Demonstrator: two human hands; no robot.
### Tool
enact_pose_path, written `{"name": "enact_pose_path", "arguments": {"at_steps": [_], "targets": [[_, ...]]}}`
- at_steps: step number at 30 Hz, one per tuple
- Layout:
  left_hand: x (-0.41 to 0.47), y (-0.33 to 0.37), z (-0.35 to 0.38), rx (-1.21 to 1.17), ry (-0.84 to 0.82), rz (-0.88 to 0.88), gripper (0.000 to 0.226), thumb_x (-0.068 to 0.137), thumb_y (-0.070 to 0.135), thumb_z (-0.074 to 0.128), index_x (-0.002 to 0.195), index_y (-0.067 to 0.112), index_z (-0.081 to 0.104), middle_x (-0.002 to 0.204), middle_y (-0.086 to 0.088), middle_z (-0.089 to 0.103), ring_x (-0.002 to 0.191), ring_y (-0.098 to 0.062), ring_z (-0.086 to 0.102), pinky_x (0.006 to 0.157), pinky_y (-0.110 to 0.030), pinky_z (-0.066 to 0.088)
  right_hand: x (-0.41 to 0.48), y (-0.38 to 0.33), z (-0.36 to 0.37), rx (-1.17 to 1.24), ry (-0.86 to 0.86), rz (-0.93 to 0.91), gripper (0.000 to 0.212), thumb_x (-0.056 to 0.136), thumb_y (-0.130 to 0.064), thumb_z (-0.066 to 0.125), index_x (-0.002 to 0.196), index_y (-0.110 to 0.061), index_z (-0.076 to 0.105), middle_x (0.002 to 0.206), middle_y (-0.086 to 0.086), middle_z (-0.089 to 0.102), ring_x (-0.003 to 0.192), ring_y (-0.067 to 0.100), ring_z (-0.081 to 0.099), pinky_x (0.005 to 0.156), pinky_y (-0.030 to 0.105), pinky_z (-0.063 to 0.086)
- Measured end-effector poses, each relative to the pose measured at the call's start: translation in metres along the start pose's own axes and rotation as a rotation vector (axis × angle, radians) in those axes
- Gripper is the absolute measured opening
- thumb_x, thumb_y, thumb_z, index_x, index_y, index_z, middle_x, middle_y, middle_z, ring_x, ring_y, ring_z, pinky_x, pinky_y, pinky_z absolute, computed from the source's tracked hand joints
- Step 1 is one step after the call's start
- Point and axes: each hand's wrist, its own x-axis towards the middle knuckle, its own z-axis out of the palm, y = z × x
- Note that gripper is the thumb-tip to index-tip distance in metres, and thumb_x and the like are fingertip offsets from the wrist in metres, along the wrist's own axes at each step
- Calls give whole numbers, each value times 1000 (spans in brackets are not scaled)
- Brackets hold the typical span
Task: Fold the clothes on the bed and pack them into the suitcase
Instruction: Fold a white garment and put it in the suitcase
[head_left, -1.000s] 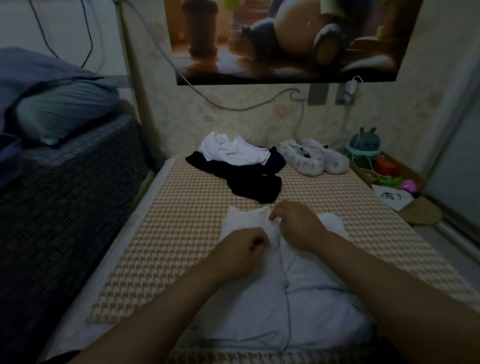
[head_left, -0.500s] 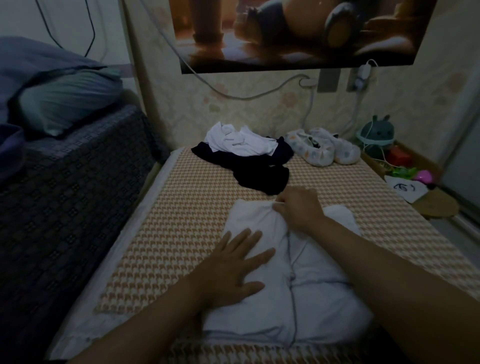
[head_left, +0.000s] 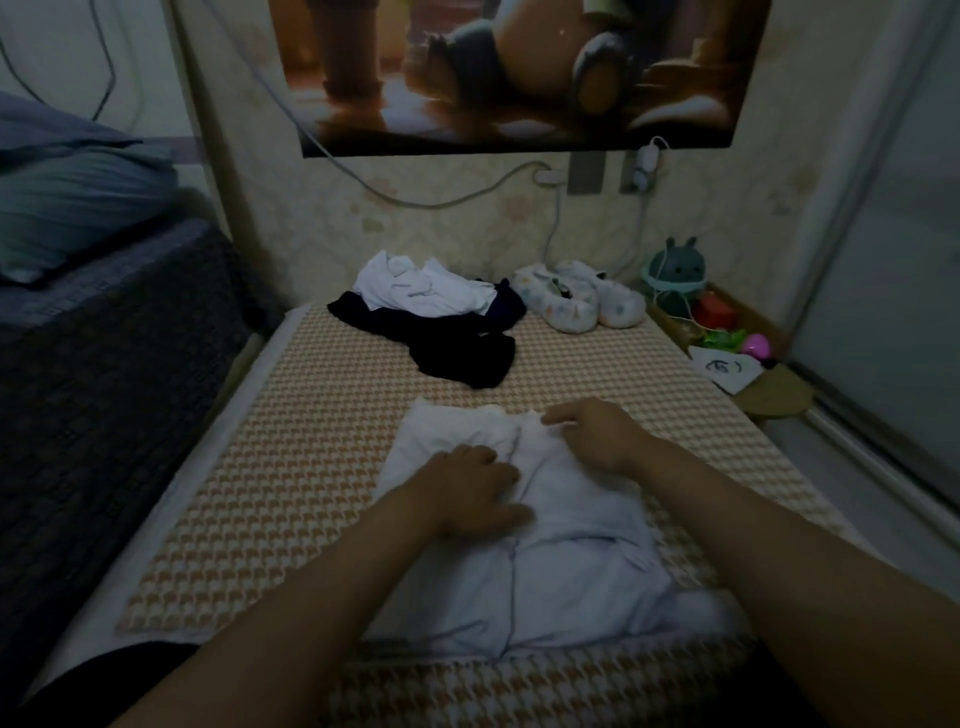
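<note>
White garment (head_left: 571, 566) beneath left grip (head_left: 478, 488) and right grip (head_left: 597, 434)

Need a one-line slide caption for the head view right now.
Left hand and right hand rest on a white garment laid on the checked mat; clothes pile lies beyond.

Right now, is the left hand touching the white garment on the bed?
Touching. Head view: the left hand lies palm down on the white garment, pressing the fabric, with no gap visible.

White garment (head_left: 571, 561) (partly folded) under left hand (head_left: 478, 488), right hand (head_left: 597, 436).
</note>
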Motion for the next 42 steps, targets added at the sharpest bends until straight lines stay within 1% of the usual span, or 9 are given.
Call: {"name": "enact_pose_path", "arguments": {"at_steps": [6, 9, 12, 20, 25, 31, 34, 38, 42], "targets": [[18, 43, 0, -130, 265, 271, 31, 96, 25, 51, 125, 23, 61, 127, 1, 58, 111, -17, 54, 91, -32, 45, -25, 69, -24, -75, 0, 134, 32, 92, -13, 58, 122, -19, 64, 141, 6, 49, 126, 24, 48, 106, 26, 35], [30, 79, 0, -153, 267, 444, 28, 91, 14, 59, 117, 17, 68, 121, -3, 63, 105, -20, 59, 88, -14, 36, -34, 85, -29, -110, -14, 115, 35, 94, -9, 52, 125, -22, 61, 143, 7, 47, 125, 25, 48, 103, 27, 39], [43, 115, 4, -54, 120, 589, 45, 87, 8, 62, 131, 16, 59, 138, -7, 52, 119, -26, 52, 92, -22, 36, -37, 87, -30, -123, -85, 46, 47, 95, -9, 54, 141, -16, 48, 152, 10, 32, 135, 27, 37, 110, 26, 28], [42, 112, -6, -68, 9, 453, 38, 83, 11, 64, 121, 15, 63, 116, -5, 56, 96, -13, 49, 70, -11, 22, -23, 73, -23, -188, -145, 14, 47, 94, -18, 57, 140, -20, 49, 159, 5, 21, 145, 25, 23, 117, 35, 20], [17, 64, -23, -207, 201, 370, 15, 78, 20, 61, 92, 15, 66, 92, 7, 48, 77, -5, 42, 65, -25, 35, -15, 32, -29, -142, 21, -157, 32, 85, -2, 54, 109, -11, 72, 115, 12, 68, 103, 31, 61, 89, 38, 48], [-40, -9, -48, -269, 229, 262, 9, 72, 13, 61, 80, 16, 64, 84, 3, 57, 71, -7, 50, 63, -21, 42, 10, -50, -13, -20, 251, -332, 15, 85, -8, 56, 94, -10, 69, 96, 6, 62, 82, 19, 55, 77, 40, 50], [-68, -38, -48, -292, 115, 153, 17, 78, 10, 66, 92, 20, 68, 92, 9, 58, 73, 0, 50, 66, -13, 42, 28, -83, 15, 23, 177, -437, 25, 86, -7, 56, 107, -15, 68, 123, 4, 56, 110, 16, 53, 96, 34, 45], [-87, -71, -32, -163, -137, -134, 29, 83, 8, 57, 91, 30, 74, 98, 12, 65, 85, -4, 56, 77, -18, 45, 45, -92, 55, -24, -2, -448, 59, 92, -2, 54, 146, -23, 40, 162, -1, 3, 143, 6, 11, 106, 15, 19], [-79, -66, -28, -210, 252, -205, 22, 81, 4, 54, 80, 21, 68, 93, 2, 67, 89, -15, 59, 76, -25, 46, 59, -72, 73, -231, 26, -298, 48, 97, -21, 50, 144, -27, 42, 161, 4, 12, 146, 24, 20, 118, 43, 18]]}}
